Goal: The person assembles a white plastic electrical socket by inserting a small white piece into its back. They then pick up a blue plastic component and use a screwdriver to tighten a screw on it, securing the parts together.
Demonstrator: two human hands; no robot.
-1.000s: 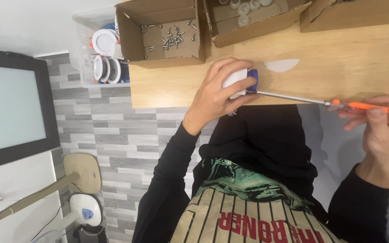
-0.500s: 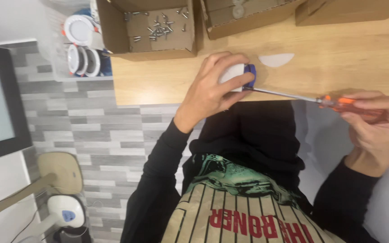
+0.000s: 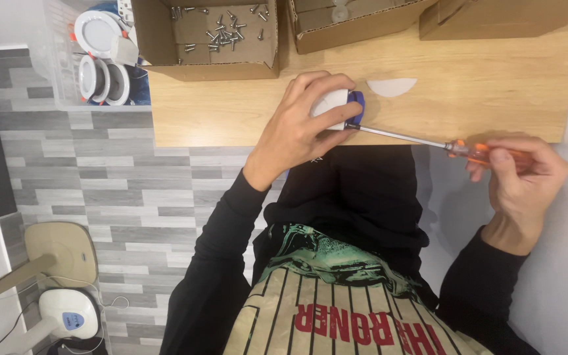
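Note:
My left hand (image 3: 304,121) wraps around a small white and blue round fixture (image 3: 338,105) at the near edge of a wooden table (image 3: 468,92). My right hand (image 3: 517,177) grips the orange handle of a long screwdriver (image 3: 428,139). Its metal shaft runs leftward, and the tip meets the fixture's blue side. A white half-disc piece (image 3: 392,86) lies on the wood just right of the fixture.
An open cardboard box (image 3: 212,39) with several loose screws sits at the table's back left. More cardboard boxes (image 3: 363,23) line the back edge. A clear bin of white round light fixtures (image 3: 96,59) stands left of the table. A lamp base (image 3: 60,253) rests on the grey floor.
The view shifted right and down slightly. Both hands keep their grips, with the screwdriver tip still at the fixture.

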